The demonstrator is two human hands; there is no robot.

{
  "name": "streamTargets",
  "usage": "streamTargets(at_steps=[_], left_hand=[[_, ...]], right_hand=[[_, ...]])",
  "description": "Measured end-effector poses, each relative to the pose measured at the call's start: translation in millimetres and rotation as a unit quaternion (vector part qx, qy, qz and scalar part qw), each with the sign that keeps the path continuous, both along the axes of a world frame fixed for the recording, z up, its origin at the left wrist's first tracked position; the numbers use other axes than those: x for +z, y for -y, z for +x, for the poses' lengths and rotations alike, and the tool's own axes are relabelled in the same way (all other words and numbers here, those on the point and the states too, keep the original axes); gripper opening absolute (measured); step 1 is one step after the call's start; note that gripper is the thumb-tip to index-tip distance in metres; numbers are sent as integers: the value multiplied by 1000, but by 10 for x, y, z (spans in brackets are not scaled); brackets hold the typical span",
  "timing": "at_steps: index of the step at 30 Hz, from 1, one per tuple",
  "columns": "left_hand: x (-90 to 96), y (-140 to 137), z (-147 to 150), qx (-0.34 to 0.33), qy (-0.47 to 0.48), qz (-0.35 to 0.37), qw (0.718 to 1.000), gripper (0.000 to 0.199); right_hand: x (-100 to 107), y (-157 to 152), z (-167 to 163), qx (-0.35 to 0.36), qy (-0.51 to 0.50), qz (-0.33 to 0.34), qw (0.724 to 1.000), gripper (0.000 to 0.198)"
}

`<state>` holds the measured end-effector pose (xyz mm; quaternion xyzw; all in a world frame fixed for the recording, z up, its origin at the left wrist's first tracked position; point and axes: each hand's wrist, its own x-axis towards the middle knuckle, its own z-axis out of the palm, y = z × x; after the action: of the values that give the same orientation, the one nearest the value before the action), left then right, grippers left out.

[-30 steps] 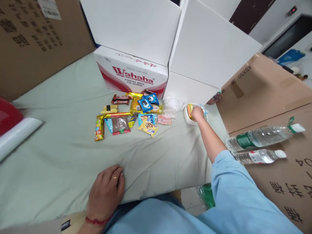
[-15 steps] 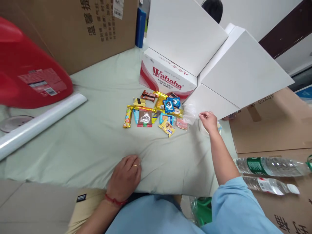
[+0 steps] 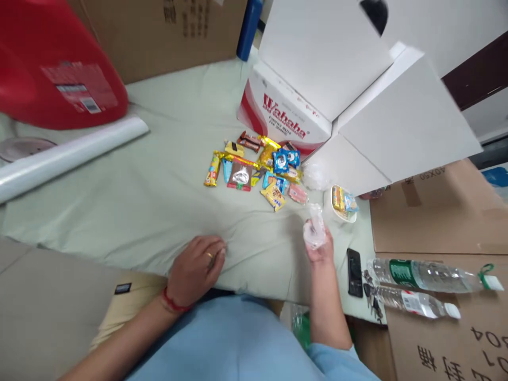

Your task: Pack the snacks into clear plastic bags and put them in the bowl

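My right hand (image 3: 320,250) is closed on a crumpled clear plastic bag (image 3: 316,227), held up over the cloth. My left hand (image 3: 196,264) rests near the front edge of the table, its fingers curled together and nothing showing in them. Ahead of both hands lies a loose pile of wrapped snacks: a yellow cookie packet (image 3: 273,196), a brown packet (image 3: 239,175), blue packets (image 3: 281,160) and a pink packet (image 3: 297,193). More clear plastic (image 3: 316,175) lies right of the pile. Beyond my right hand stands a white tub (image 3: 330,210) with snacks in it.
Behind the pile are a Wahaha carton (image 3: 283,114) and white boxes (image 3: 373,121). A phone (image 3: 354,272), keys (image 3: 373,299) and plastic bottles (image 3: 432,275) lie at right. A red jug (image 3: 79,69) and a white roll (image 3: 75,153) are at left.
My right hand has come back toward me from beside the tub, now with the clear plastic bag in it. My left hand stays on the cloth. The view has shifted.
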<state>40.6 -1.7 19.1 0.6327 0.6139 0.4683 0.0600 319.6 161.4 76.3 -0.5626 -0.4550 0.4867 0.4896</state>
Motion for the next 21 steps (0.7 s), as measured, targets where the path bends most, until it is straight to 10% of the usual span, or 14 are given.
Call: streamTargets(at_steps=[4,10,21], left_hand=[[212,2,81,-4,241,-157,958,26],[391,-213,475,-146,505,-303,795,47],[383,-265,623,-130,553,-254,783,38]], right_hand=[[-235,669,-251,21,-95,-123,988,39],[-103,820,-466,35,-47,-69,996,37],[-226,839,-529,172,-36,-78,981,36]])
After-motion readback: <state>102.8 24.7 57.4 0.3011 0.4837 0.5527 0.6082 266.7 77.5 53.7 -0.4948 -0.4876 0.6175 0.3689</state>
